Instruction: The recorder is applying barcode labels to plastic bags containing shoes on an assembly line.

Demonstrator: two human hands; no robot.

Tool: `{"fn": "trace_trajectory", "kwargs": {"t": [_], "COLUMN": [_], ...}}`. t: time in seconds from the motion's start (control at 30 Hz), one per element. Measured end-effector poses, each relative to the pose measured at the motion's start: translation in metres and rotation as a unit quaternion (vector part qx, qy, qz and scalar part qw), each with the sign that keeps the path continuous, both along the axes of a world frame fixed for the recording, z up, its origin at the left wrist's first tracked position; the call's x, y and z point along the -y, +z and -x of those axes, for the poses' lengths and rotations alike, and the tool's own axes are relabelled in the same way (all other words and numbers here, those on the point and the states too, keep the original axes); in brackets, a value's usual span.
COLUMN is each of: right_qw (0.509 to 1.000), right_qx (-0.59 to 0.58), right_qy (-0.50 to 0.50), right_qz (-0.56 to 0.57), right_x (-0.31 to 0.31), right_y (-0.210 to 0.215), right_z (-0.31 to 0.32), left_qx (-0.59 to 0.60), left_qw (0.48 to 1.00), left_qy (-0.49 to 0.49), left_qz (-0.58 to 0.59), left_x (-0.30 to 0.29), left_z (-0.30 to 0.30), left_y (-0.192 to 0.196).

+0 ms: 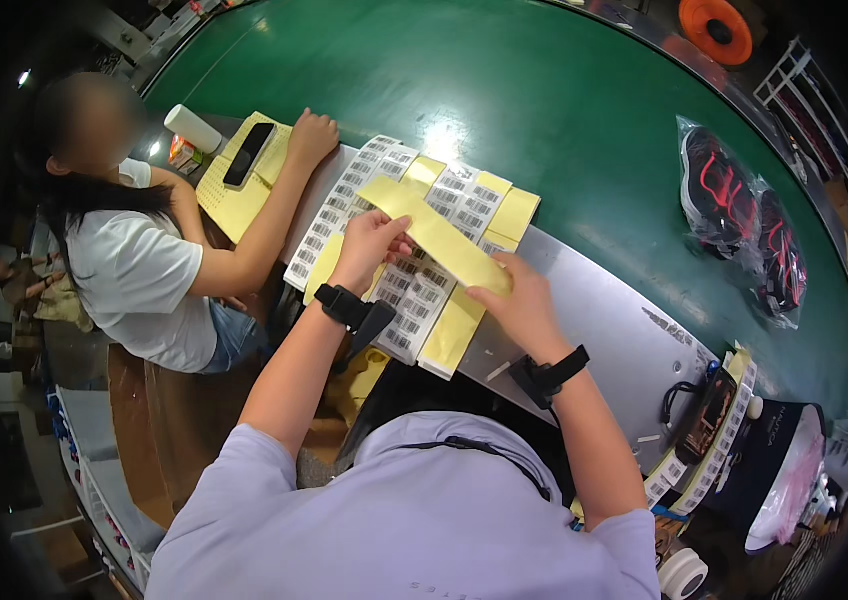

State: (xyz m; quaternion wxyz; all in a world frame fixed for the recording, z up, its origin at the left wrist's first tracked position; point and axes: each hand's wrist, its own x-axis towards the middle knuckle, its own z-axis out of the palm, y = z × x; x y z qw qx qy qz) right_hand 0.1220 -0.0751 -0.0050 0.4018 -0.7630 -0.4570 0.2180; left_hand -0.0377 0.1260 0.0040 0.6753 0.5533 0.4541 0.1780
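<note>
At frame centre, left hand (pixel 372 240) and right hand (pixel 514 295) pinch opposite ends of the yellow strip (pixel 434 235), its long axis running upper-left to lower-right above the label sheets (pixel 414 295).

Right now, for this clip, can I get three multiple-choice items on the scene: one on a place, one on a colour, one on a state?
1. Where does the bagged pair of shoes lie?
A. on the green belt
B. on the grey table
C. on the floor

2. What colour is the strip held in both hands?
A. white
B. yellow
C. red

3. How is the strip held?
A. left hand only
B. lying flat, untouched
C. an end in each hand, the right hand lower

Answers: 1 A, green surface surrounds the bag; 2 B, its face is plain yellow; 3 C, fingers pinch both ends.
</note>
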Motion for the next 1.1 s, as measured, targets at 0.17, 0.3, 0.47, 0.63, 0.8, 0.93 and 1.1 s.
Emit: {"fn": "trace_trajectory", "kwargs": {"t": [0.17,0.3,0.47,0.63,0.8,0.93,1.1], "right_qw": [0.992,0.991,0.988,0.942,0.925,0.977,0.989], "right_qx": [-0.114,-0.115,-0.154,-0.333,-0.379,-0.208,-0.137], "right_qy": [-0.024,0.001,-0.028,-0.035,-0.027,-0.023,-0.041], "right_qz": [0.045,0.074,0.012,-0.022,-0.015,0.032,0.041], "right_x": [-0.006,-0.005,0.007,0.017,0.010,0.002,-0.008], "right_y": [0.023,0.018,0.000,0.010,0.007,-0.006,0.001], "right_z": [-0.014,-0.014,-0.024,-0.036,-0.033,-0.017,0.006], "left_qx": [0.037,0.047,0.117,0.191,0.140,0.015,0.014], "left_qw": [0.999,0.997,0.991,0.953,0.967,0.998,0.999], "left_qy": [0.029,0.048,-0.008,-0.122,-0.092,-0.018,0.025], "left_qz": [-0.023,-0.028,-0.059,-0.203,-0.191,-0.067,-0.030], "left_x": [0.000,0.001,0.012,0.022,0.012,0.008,-0.009], "left_z": [0.000,0.004,0.000,-0.012,-0.006,0.021,0.036], "left_y": [0.008,0.005,0.020,0.040,0.044,0.023,-0.009]}}
